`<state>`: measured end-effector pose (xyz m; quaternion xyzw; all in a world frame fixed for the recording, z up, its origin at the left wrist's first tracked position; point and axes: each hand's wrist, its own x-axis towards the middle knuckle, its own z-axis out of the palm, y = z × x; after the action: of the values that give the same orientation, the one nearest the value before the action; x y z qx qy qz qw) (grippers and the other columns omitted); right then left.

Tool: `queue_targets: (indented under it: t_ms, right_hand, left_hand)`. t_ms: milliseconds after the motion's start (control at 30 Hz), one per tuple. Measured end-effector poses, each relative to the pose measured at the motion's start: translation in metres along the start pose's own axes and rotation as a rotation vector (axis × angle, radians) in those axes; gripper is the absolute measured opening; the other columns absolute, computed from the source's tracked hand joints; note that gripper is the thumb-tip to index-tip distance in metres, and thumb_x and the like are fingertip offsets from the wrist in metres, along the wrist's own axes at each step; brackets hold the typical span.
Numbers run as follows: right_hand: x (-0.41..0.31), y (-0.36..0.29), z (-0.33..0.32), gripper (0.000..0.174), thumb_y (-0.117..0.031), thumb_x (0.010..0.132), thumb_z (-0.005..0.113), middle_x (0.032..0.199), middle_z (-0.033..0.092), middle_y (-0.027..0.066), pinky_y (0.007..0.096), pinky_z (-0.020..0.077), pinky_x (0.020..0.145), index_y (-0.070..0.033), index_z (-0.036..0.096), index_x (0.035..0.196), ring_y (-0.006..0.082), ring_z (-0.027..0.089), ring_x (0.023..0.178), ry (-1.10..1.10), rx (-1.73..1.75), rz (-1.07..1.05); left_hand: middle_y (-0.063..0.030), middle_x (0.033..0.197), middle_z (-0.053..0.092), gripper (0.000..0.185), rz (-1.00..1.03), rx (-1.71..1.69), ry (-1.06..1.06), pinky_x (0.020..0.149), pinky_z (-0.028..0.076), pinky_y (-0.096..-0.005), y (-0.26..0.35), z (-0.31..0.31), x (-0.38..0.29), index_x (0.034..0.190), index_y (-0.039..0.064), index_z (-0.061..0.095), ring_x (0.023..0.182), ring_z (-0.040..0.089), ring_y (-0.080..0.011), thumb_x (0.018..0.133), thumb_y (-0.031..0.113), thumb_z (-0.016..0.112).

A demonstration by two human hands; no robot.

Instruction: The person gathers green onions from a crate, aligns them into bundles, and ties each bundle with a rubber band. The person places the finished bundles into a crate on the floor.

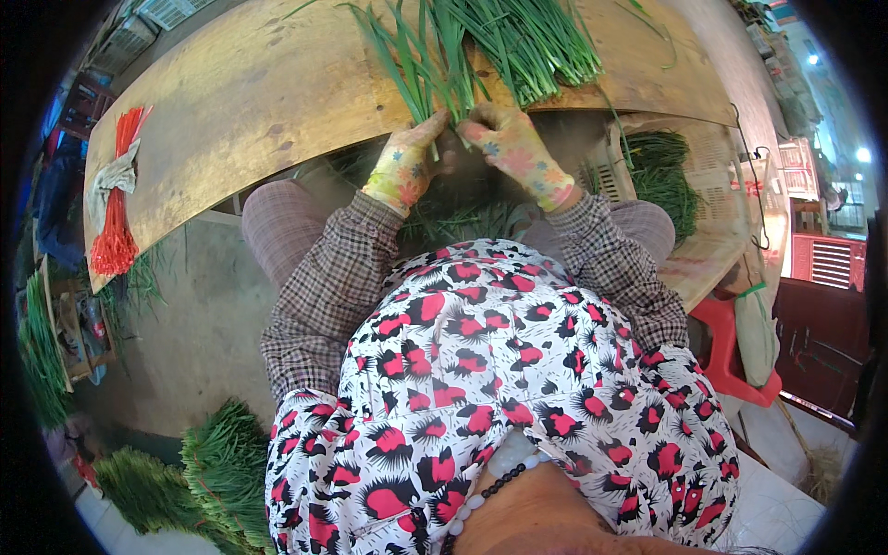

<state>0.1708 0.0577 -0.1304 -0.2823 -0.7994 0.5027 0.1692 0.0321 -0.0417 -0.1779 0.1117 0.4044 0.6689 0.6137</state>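
Note:
Both my hands wear pale yellow gloves with a flower print, and they meet at the near edge of the wooden table (277, 83). My left hand (408, 159) is closed on the lower ends of a few garlic chive stalks (409, 76), whose leaves spread away over the boards. Close beside it, my right hand (517, 152) pinches the base of chive stalks (454, 76) between thumb and fingers. Part of the fingers on both hands is hidden. A thick pile of garlic chives (531, 48) lies just beyond my right hand, pale ends towards me.
Red ties (114, 243) bound with cloth lie at the table's left end. A plastic crate (714, 187) at my right holds chives (655, 180). A red stool (721, 340) stands behind it. Bundled chives (225, 472) rest on the floor at lower left.

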Motion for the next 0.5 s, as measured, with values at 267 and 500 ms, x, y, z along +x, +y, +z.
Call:
queue_targets:
  t_ms: [267,500]
  right_hand:
    - [-0.003,0.003,0.020,0.018,-0.023,0.080,0.063,0.070,0.061,0.0123,0.0405,0.0483,0.055,-0.006,0.059,0.085,0.0308,0.062,0.064,0.259,-0.739,-0.564]
    - [0.004,0.007,0.025,0.012,-0.020,0.078,0.065,0.065,0.058,0.0084,0.0390,0.0467,0.051,-0.010,0.058,0.077,0.0294,0.061,0.059,0.292,-0.714,-0.679]
  left_hand:
    - [-0.0076,0.090,0.063,0.031,0.265,0.338,-0.005,0.069,0.051,-0.0317,-0.001,-0.007,-0.003,0.115,-0.001,0.054,0.079,0.062,-0.0187,0.092,0.019,0.060]
    - [-0.0077,0.093,0.063,0.029,0.050,-0.065,0.107,0.073,0.053,-0.0325,-0.003,-0.014,-0.001,0.114,0.000,0.056,0.080,0.063,-0.0196,0.092,0.019,0.057]
